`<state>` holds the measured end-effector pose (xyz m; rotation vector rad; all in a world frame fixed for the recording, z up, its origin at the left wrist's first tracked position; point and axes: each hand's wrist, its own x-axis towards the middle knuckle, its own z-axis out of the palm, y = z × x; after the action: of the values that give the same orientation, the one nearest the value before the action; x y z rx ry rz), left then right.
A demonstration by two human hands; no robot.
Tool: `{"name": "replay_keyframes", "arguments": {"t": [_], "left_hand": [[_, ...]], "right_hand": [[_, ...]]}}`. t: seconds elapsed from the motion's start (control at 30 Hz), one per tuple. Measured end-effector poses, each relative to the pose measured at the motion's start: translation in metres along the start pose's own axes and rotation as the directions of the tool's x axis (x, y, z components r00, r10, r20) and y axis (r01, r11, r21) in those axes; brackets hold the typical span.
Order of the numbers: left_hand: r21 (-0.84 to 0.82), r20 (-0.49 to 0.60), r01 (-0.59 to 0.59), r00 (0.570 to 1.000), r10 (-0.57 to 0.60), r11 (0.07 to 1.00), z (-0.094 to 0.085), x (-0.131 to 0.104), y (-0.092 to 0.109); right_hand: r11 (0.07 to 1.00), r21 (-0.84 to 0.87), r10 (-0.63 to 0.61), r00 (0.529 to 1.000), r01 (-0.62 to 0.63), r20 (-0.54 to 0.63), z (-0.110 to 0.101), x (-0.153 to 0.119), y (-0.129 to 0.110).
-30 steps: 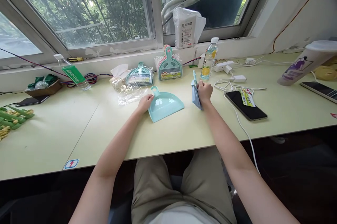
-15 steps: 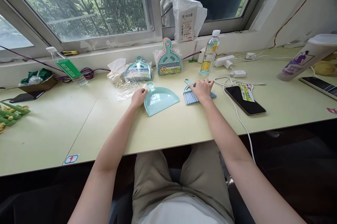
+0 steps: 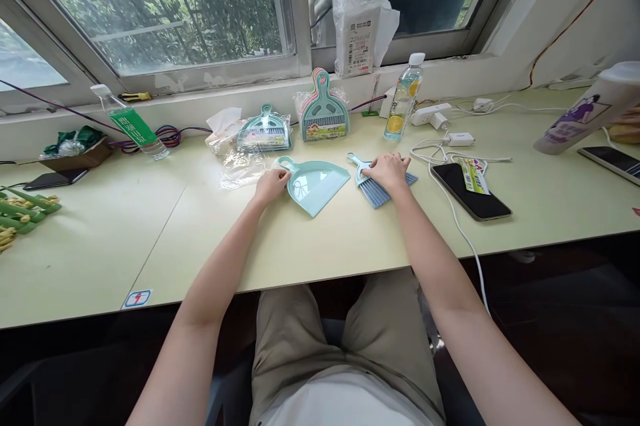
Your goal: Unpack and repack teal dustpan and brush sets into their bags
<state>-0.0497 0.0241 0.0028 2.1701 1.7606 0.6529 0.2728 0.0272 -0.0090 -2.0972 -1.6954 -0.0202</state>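
Near the middle of the frame, the left hand pinches the left edge of a pale blue dustpan, thumb on top, just beside its ring handle. The dustpan lies on the table, its straight edge slanting toward the lower left. Right of centre, the right hand grips a small brush from above, thumb near the handle and fingers over the head. The brush lies with its ring handle toward the upper left and its blue bristles toward the bottom of the frame, near the dustpan but apart from it.

Just above the dustpan, to the left, lies a crumpled clear wrapper; above that, a wrapped dustpan set leans low, and a taller wrapped stack stands to its right. A bottle with lemon pictures stands above the right hand. To the right, a label card lies on a black phone, beside a white cable. A green-labelled bottle tilts at upper left; a large cup leans at the right.
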Motion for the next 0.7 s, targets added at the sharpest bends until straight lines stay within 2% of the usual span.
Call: {"name": "replay_keyframes", "arguments": {"t": [0.13, 0.2, 0.3, 0.4, 0.47, 0.57, 0.7], "left_hand": [[-0.005, -0.015, -0.009, 1.000, 0.009, 1.000, 0.009, -0.004, 0.010], [0.000, -0.001, -0.048, 0.999, 0.048, 0.999, 0.013, -0.006, 0.017], [-0.001, 0.057, -0.202, 0.978, 0.202, 0.979, 0.019, -0.013, 0.031], [-0.030, 0.107, -0.379, 0.919, 0.380, 0.925, 0.026, -0.020, 0.044], [-0.045, 0.119, -0.458, 0.880, 0.460, 0.888, 0.030, -0.022, 0.049], [0.000, 0.114, -0.547, 0.831, 0.544, 0.837, 0.029, -0.022, 0.047], [0.236, -0.020, -0.555, 0.818, 0.575, 0.798, 0.020, -0.015, 0.029]], "right_hand": [[0.990, 0.138, 0.049, 0.990, -0.031, -0.135, -0.006, 0.000, -0.008], [0.979, 0.204, 0.025, 0.986, 0.009, -0.164, -0.008, -0.001, -0.014], [0.952, 0.251, -0.149, 0.982, 0.173, -0.114, -0.006, -0.008, -0.025], [0.908, 0.245, -0.344, 0.939, 0.339, -0.025, 0.001, -0.017, -0.036], [0.880, 0.253, -0.420, 0.907, 0.401, 0.021, 0.005, -0.022, -0.041], [0.854, 0.276, -0.467, 0.883, 0.441, 0.034, 0.009, -0.026, -0.046], [0.825, 0.312, -0.504, 0.864, 0.471, 0.029, 0.012, -0.027, -0.048]]}}
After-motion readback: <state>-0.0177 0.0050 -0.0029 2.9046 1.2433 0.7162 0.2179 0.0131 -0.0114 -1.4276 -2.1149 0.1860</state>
